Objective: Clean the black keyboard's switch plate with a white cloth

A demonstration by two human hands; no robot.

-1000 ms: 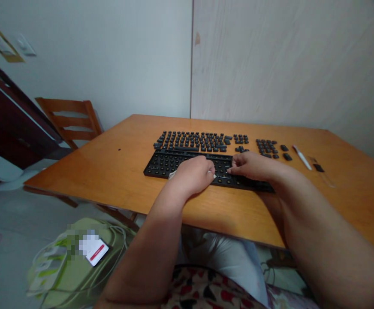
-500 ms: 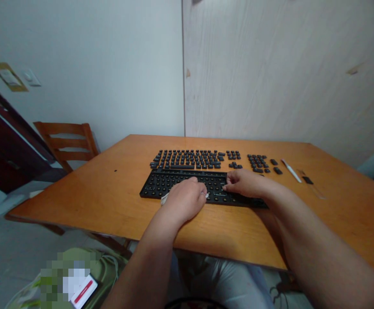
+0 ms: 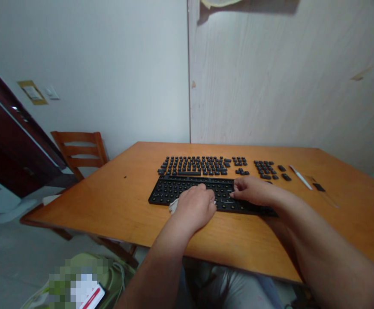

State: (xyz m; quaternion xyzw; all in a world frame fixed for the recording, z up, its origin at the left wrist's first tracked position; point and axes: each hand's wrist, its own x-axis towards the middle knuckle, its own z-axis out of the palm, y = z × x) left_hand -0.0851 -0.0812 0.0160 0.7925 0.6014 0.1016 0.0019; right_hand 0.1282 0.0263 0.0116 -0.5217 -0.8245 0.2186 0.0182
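Observation:
A black keyboard (image 3: pixel 223 187) with its keycaps off lies on the wooden table (image 3: pixel 125 206), its rows of switches bare. My left hand (image 3: pixel 197 206) rests over the keyboard's front middle, fingers curled round a crumpled white cloth or tissue (image 3: pixel 173 206) that pokes out on both sides. Toward the keyboard's right part, my right hand (image 3: pixel 249 190) has thumb and fingers pinched together at the switches. Whatever lies between those fingertips is too small or hidden to name. Behind the keyboard, the removed black keycaps (image 3: pixel 189 173) are laid out in keyboard order.
Number-pad keycaps (image 3: pixel 264 168) sit at the back right. Beside them lie a white pen-like tool (image 3: pixel 300 177) and a thin wire tool with a black handle (image 3: pixel 318 187). A small black bit (image 3: pixel 125 177) is on the left. A wooden chair (image 3: pixel 80 150) stands beyond.
The camera view has shifted, so everything appears lower and further right. Both hands keep nearly the same places on the keyboard, the left still with the white cloth or tissue.

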